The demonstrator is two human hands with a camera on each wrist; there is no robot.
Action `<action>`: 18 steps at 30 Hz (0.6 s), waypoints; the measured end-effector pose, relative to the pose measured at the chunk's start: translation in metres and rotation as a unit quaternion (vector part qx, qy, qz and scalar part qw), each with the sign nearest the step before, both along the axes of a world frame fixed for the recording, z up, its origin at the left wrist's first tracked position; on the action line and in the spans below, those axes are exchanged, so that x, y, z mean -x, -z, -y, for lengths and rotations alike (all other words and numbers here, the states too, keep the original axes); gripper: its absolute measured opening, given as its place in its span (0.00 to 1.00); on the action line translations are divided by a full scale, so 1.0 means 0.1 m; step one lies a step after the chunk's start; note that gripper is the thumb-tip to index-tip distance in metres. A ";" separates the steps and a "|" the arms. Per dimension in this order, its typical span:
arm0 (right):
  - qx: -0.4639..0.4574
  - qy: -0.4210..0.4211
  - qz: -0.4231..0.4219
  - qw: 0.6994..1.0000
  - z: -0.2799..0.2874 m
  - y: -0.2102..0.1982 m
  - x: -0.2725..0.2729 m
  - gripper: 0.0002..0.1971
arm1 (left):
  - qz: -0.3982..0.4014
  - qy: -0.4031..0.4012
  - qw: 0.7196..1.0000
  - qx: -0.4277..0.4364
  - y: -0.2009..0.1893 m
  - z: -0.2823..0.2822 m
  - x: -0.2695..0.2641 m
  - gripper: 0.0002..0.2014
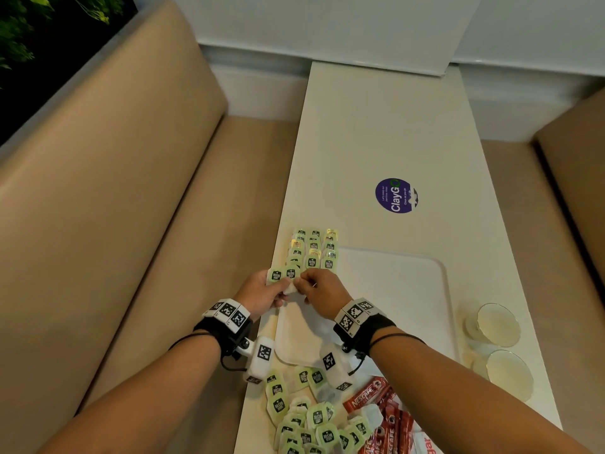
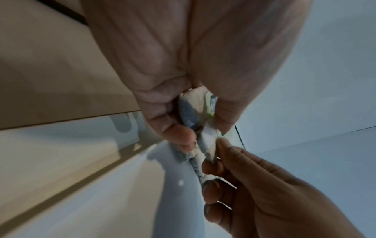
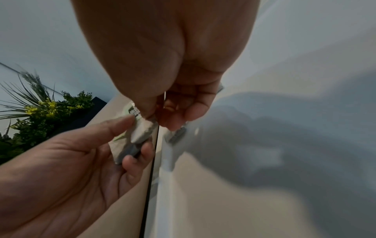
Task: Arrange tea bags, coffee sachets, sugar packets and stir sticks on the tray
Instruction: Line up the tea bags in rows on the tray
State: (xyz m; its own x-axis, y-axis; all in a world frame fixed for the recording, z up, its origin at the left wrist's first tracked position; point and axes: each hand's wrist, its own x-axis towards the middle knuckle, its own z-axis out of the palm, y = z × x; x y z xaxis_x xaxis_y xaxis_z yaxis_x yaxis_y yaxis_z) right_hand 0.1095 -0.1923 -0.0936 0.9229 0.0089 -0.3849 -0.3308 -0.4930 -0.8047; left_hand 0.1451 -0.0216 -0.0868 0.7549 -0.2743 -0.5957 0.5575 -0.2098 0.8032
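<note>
My left hand (image 1: pixel 262 291) holds a small stack of green-tagged tea bags (image 1: pixel 282 274) over the left rim of the white tray (image 1: pixel 396 283). My right hand (image 1: pixel 316 286) pinches one tea bag (image 2: pixel 207 141) from that stack between thumb and forefinger. In the left wrist view my left hand (image 2: pixel 183 122) curls round the bags and my right hand (image 2: pixel 219 153) nips a bag's corner. The right wrist view shows my left hand (image 3: pixel 130 138) cupping the bags (image 3: pixel 140 133) under my right hand (image 3: pixel 154 116). Rows of tea bags (image 1: pixel 314 250) lie at the tray's far left corner.
A loose heap of tea bags (image 1: pixel 307 417) and red coffee sachets (image 1: pixel 383 411) lies near me on the white table (image 1: pixel 376 142). Two glass cups (image 1: pixel 497 326) stand at the right edge. Beige bench seats (image 1: pixel 147 224) flank the table. A purple sticker (image 1: pixel 395 195) marks the middle.
</note>
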 end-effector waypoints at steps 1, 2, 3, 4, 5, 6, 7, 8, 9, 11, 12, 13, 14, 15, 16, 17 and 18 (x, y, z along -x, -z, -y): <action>0.000 -0.003 -0.001 1.000 0.00 0.01 0.02 0.16 | 0.004 0.002 1.000 -0.005 0.00 0.00 0.00 0.06; 0.000 -0.007 -0.004 1.000 0.01 0.01 0.03 0.16 | 0.005 0.005 1.000 -0.009 0.01 0.00 -0.01 0.06; 0.000 -0.012 -0.008 1.000 0.01 0.02 0.05 0.16 | 0.004 0.007 1.000 -0.008 0.01 0.00 -0.01 0.07; 0.001 -0.015 -0.013 1.000 0.02 0.02 0.06 0.17 | 0.002 0.009 1.000 -0.005 0.00 0.01 -0.01 0.06; 0.005 -0.014 -0.015 1.000 0.03 0.02 0.08 0.17 | 0.001 0.011 1.000 -0.001 0.01 0.03 0.00 0.06; 0.011 -0.009 -0.015 1.000 0.04 0.02 0.08 0.17 | -0.001 0.011 1.000 0.000 0.00 0.05 0.00 0.05; 0.021 0.002 -0.010 1.000 0.06 0.03 0.08 0.17 | -0.002 0.009 1.000 -0.004 -0.01 0.06 0.00 0.04; 0.030 0.020 -0.005 0.999 0.08 0.05 0.08 0.17 | -0.004 0.004 1.000 -0.010 0.00 0.07 -0.01 0.04; 0.039 0.039 -0.003 0.998 0.11 0.05 0.07 0.17 | -0.008 -0.003 1.000 -0.012 0.00 0.08 -0.01 0.04; 0.057 0.064 -0.014 0.996 0.16 0.06 0.07 0.18 | -0.023 -0.014 1.000 -0.005 0.02 0.08 -0.01 0.05; 0.066 0.068 -0.023 0.995 0.18 0.06 0.07 0.19 | -0.030 -0.014 0.999 -0.002 0.02 0.08 -0.02 0.05; 0.072 0.071 -0.031 0.994 0.20 0.07 0.08 0.19 | -0.036 -0.012 0.999 0.000 0.02 0.08 -0.02 0.04; 0.073 0.076 -0.041 0.994 0.21 0.07 0.09 0.19 | -0.040 -0.008 0.999 0.002 0.02 0.09 -0.02 0.05; 0.070 0.080 -0.049 0.993 0.22 0.08 0.09 0.19 | -0.042 -0.006 0.999 0.001 0.02 0.10 -0.02 0.05; 0.068 0.081 -0.057 0.993 0.23 0.08 0.10 0.19 | -0.043 -0.004 0.999 0.001 0.02 0.10 -0.02 0.06; 0.069 0.080 -0.062 0.992 0.23 0.08 0.10 0.19 | -0.045 -0.004 0.999 0.000 0.01 0.11 -0.02 0.07; 0.074 0.077 -0.068 0.992 0.23 0.09 0.10 0.19 | -0.045 -0.004 0.999 -0.004 0.01 0.11 -0.02 0.08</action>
